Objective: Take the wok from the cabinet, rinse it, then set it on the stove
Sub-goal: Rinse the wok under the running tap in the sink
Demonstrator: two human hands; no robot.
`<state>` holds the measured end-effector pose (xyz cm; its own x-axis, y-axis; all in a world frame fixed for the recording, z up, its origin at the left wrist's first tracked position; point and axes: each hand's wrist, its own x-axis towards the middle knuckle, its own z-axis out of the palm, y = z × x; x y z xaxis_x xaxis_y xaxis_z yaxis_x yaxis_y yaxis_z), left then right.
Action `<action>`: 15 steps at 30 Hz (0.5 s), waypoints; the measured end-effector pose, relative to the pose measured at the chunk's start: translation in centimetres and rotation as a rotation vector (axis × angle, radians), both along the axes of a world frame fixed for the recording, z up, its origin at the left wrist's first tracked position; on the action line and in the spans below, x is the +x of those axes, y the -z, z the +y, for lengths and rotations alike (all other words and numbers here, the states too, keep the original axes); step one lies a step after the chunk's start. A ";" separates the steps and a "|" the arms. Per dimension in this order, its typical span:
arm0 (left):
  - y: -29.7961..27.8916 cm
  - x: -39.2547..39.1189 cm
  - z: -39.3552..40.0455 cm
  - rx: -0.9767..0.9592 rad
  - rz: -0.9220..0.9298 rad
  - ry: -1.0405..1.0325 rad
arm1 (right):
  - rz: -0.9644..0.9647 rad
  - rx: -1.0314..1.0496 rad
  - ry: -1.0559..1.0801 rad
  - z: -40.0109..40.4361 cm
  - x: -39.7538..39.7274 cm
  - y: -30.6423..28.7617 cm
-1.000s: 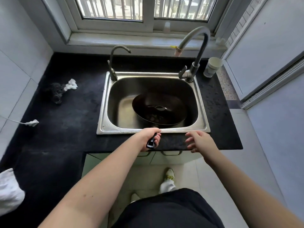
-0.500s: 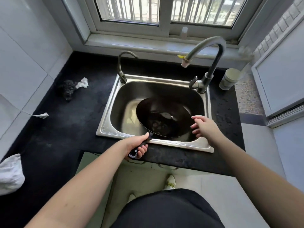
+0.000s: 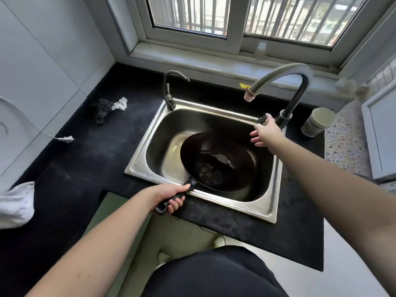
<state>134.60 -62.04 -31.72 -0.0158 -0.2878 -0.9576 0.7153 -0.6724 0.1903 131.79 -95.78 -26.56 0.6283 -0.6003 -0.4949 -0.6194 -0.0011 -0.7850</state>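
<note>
The dark wok (image 3: 218, 161), likely rigid and heavy, hung from the left hand (image 3: 171, 197) clamped round its long handle (image 3: 171, 200), the sound hold, while the right hand (image 3: 264, 133), fingers spread, touched the faucet lever (image 3: 263, 120) beyond it.

Bright daylight from window (image 3: 235, 18), wide-angle edge distortion, slight blur

Black countertop (image 3: 75, 168), dark scouring pad (image 3: 101, 110) touching a crumpled white scrap (image 3: 121, 103) near its back left corner, pale cup (image 3: 318, 122) upright at its back right edge, white cloth (image 3: 16, 203) at its left edge, barred window (image 3: 246, 16) behind.
</note>
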 end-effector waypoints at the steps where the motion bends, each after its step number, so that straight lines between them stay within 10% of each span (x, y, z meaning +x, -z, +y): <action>1: 0.0 0.0 0.0 0.000 0.002 -0.001 | 0.010 -0.015 -0.009 -0.2 0.4 0.2; 15: 0.1 0.1 0.0 -0.022 0.011 0.023 | 0.298 -0.554 -0.387 -0.4 2.6 2.5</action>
